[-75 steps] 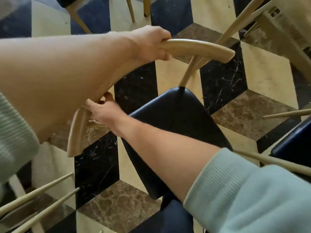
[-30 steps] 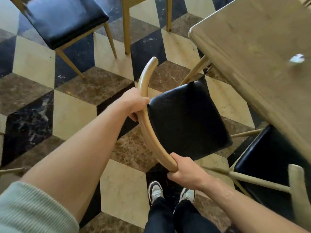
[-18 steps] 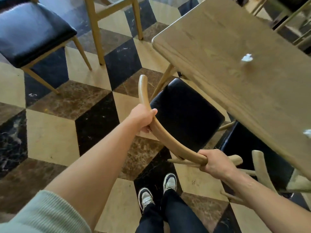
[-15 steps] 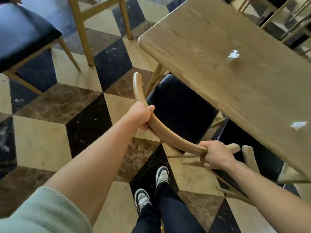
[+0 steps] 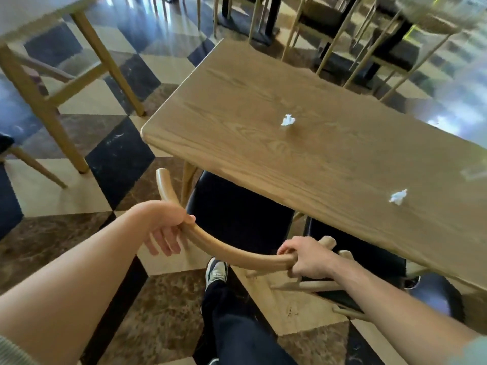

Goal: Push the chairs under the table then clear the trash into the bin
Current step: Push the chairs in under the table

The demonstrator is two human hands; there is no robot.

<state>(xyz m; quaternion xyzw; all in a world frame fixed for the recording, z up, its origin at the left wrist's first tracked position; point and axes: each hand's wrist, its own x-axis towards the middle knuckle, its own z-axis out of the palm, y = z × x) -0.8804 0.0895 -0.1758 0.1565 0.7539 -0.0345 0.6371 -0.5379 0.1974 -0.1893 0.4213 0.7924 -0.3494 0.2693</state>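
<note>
A chair with a curved wooden backrest [image 5: 224,250] and a black seat [image 5: 237,212] stands with its seat partly beneath the wooden table [image 5: 250,143]. My right hand [image 5: 308,259] is closed around the right end of the backrest. My left hand [image 5: 164,227] lies on the left part of the rail, thumb over it and fingers spread loose below. Two crumpled white tissues lie on the tabletop, one near the middle [image 5: 287,120] and one toward the right [image 5: 398,197]. A second black-seated chair [image 5: 369,259] is tucked under the table on the right. No bin is in view.
Another wooden table's legs [image 5: 52,122] stand at the upper left, with a chair leg [image 5: 37,167] beside them. More chairs and a table base [image 5: 329,27] crowd the floor beyond the table. My shoe [image 5: 216,270] and legs are just behind the chair on the chequered floor.
The chair has slid further beneath the table. My left hand's fingers have loosened from the rail and now hang spread. My view has lifted, so more tabletop shows.
</note>
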